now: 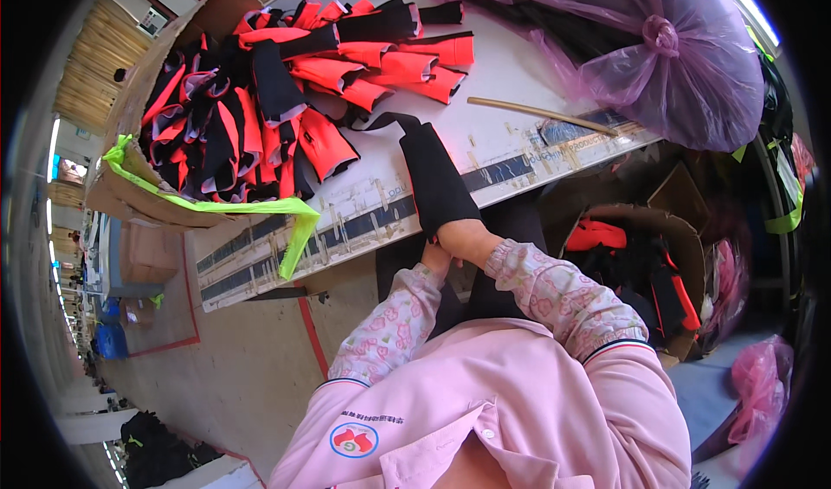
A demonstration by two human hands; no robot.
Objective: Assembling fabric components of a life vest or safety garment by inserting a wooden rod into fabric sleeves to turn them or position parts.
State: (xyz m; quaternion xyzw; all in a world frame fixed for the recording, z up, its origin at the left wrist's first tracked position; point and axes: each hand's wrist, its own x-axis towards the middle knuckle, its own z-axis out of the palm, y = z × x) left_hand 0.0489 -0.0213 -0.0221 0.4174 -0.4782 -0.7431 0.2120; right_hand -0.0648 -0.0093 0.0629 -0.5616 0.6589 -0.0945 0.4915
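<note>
**Head view: white table [506, 138], black sleeve [437, 177] over right hand [464, 236]**

Ahead-right of both hands, purple bag [662, 86]; ahead-left, cardboard box [134, 199], orange-and-black pieces [277, 86] piled in it and across table; right, second box [690, 251]. Sleeve extends forward from right wrist, hiding that hand's fingers: can't tell their pose. Left hand [434, 255] just beside that wrist, partly hidden, grip can't tell. Count: one bag, two boxes, one sleeve worn, two hands, one stick [541, 115] ahead-right; pieces overlap, uncountable.
</note>
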